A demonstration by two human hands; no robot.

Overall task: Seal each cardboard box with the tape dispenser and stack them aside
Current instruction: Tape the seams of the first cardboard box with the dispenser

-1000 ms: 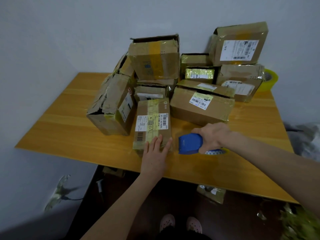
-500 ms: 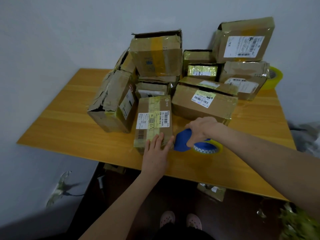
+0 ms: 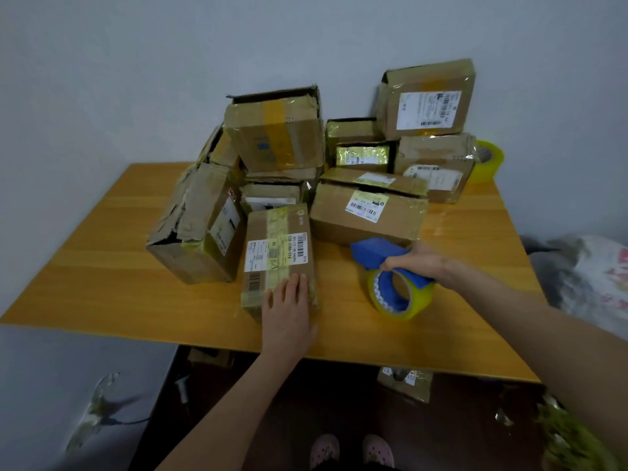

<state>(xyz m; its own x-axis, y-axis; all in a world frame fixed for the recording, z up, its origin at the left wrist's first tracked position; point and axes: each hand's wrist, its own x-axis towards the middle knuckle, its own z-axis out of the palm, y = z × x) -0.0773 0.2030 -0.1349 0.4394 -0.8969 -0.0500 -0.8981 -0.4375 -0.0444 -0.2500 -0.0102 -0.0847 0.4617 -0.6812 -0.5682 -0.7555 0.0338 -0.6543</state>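
**Box Pinned Flat as Tape Dispenser Stands Off to 1 Side**

A person's left hand [image 3: 289, 311] lies flat, fingers straight, on the near end of a narrow cardboard box [image 3: 277, 243] at the front of the tabletop [image 3: 112, 266]. It appears to be pinning the box so it cannot skid while tape is drawn over it. The right hand [image 3: 424, 266] is clenched round the handle of the blue tape dispenser [image 3: 373, 254], which is to the box's right with a clear gap between the 2. Whether its yellow-tinted roll touches the wood cannot be told.

The box's long axis runs from the person toward the pile of parcels [image 3: 275, 134] at the back. Its broad labelled face is up, and a strip of yellowish tape follows that axis. The dispenser's blue head points away and left, toward a long box [image 3: 367, 215] just behind it, with the roll nearest the person. With the dispenser off the box, the next step is likely another strip or stacking. 1 spare roll [image 3: 488, 161] stands at the right rear.
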